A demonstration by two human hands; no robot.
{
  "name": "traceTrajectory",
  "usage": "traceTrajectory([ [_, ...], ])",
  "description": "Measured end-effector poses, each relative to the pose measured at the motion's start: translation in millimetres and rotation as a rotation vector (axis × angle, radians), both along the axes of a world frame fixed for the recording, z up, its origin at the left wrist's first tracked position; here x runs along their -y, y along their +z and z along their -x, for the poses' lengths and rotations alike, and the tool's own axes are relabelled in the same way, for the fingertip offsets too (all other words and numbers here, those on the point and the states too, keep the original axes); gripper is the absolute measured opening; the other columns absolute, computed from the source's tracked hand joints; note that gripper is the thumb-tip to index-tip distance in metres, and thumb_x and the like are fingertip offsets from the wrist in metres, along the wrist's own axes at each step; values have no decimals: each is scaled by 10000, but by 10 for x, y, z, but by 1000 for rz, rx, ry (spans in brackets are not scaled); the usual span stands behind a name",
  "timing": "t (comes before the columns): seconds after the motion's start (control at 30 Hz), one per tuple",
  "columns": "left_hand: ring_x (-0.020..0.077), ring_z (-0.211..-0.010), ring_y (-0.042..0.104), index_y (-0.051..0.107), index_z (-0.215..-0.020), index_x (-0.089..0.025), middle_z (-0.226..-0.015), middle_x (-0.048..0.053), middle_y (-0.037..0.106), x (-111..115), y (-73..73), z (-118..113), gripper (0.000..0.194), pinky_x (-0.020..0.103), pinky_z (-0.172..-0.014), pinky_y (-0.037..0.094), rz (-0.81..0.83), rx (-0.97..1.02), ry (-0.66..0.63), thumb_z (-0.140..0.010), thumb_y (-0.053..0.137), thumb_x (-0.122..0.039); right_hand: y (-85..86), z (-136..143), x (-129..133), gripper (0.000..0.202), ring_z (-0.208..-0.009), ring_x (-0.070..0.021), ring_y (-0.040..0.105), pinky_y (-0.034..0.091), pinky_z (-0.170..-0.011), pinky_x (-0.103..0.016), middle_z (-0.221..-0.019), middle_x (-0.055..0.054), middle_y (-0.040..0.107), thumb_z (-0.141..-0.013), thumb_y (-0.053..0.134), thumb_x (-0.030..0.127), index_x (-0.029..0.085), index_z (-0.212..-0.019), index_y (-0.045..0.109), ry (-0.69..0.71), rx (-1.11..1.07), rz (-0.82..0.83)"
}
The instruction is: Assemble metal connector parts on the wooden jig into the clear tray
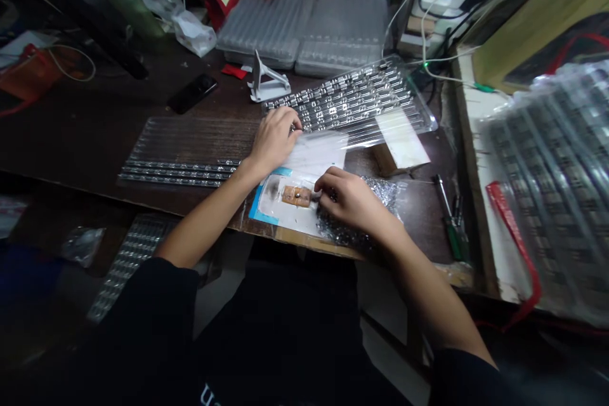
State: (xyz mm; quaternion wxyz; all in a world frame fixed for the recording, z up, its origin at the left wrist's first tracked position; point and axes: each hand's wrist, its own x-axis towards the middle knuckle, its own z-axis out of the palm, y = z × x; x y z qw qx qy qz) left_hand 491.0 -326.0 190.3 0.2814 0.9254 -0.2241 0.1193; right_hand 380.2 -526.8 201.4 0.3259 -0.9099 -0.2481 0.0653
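Note:
My left hand [276, 134] is at the near left edge of a clear ribbed plastic tray [419, 115] filled with rows of small shiny metal parts [333, 104]. Its fingers are bent together, and whatever is between them is hidden. My right hand [349, 200] pinches thumb and forefinger beside a small brown block [297, 196] with a dark spot in its middle. That block sits on a white board [304, 221] with blue tape [263, 216] at its left. What the right fingertips hold is too small to name. Beneath the right hand lies a pile of tiny metal pieces [380, 193].
A second ribbed tray [190, 139] with several filled rows lies left. Stacked clear trays [304, 22] stand behind. A white-topped block [402, 139], green-handled screwdriver [451, 238], phone [193, 94] and white stand [267, 81] are around. Wrapped filled trays [556, 184] rise at the right.

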Motion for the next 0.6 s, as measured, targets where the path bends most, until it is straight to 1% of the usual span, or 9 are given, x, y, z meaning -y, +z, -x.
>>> traceTrajectory([
  [0.07, 227, -1053, 630, 607, -968, -198, -1082, 59, 681, -58, 79, 141, 80, 383, -974, 480, 76, -32, -29, -902, 581, -161, -16, -8, 9, 209, -805, -172, 623, 469, -756, -288, -984, -79, 665, -832, 547, 47, 162, -934, 689, -7, 6, -57],
  [0.13, 191, -936, 655, 607, -993, -194, -999, 39, 694, -127, 141, 343, 89, 335, -887, 509, 134, -84, -55, -910, 576, -183, -44, -16, 11, 269, -851, -181, 638, 487, -793, -302, -1021, -90, 675, -822, 525, 9, 161, -962, 698, -1, 18, -99],
  [0.2, 174, -884, 655, 614, -994, -192, -971, 32, 698, -196, 146, 572, 98, 310, -837, 517, 167, -124, -58, -901, 584, -191, -74, -23, 8, 319, -911, -195, 658, 496, -837, -322, -1062, -106, 694, -842, 492, -10, 156, -1006, 710, 6, 26, -138],
  [0.3, 174, -877, 656, 630, -990, -192, -973, 34, 708, -279, 37, 885, 119, 302, -820, 522, 193, -189, -43, -893, 565, -169, -101, -29, 2, 291, -909, -202, 677, 500, -828, -326, -1037, -108, 725, -903, 491, 34, 157, -1013, 731, -1, 16, -164],
  [0.4, 182, -876, 673, 659, -992, -193, -971, 39, 729, -323, -126, 1089, 110, 306, -805, 532, 225, -254, -33, -913, 583, -192, -104, -33, 0, 205, -877, -204, 679, 495, -802, -322, -967, -88, 740, -907, 563, 94, 169, -969, 743, -59, 39, -157],
  [0.5, 196, -921, 692, 691, -982, -204, -981, 42, 751, -338, -228, 1173, 85, 326, -841, 539, 251, -248, -70, -922, 646, -243, -101, -38, -2, 152, -854, -198, 680, 496, -784, -314, -956, -83, 742, -900, 609, 138, 171, -953, 748, -96, 47, -165],
  [0.6, 207, -930, 696, 712, -942, -221, -971, 40, 763, -344, -252, 1185, 56, 351, -858, 537, 237, -211, -119, -916, 683, -262, -109, -36, -23, 185, -865, -191, 687, 502, -788, -305, -967, -87, 746, -922, 572, 138, 169, -954, 751, -69, 38, -187],
])
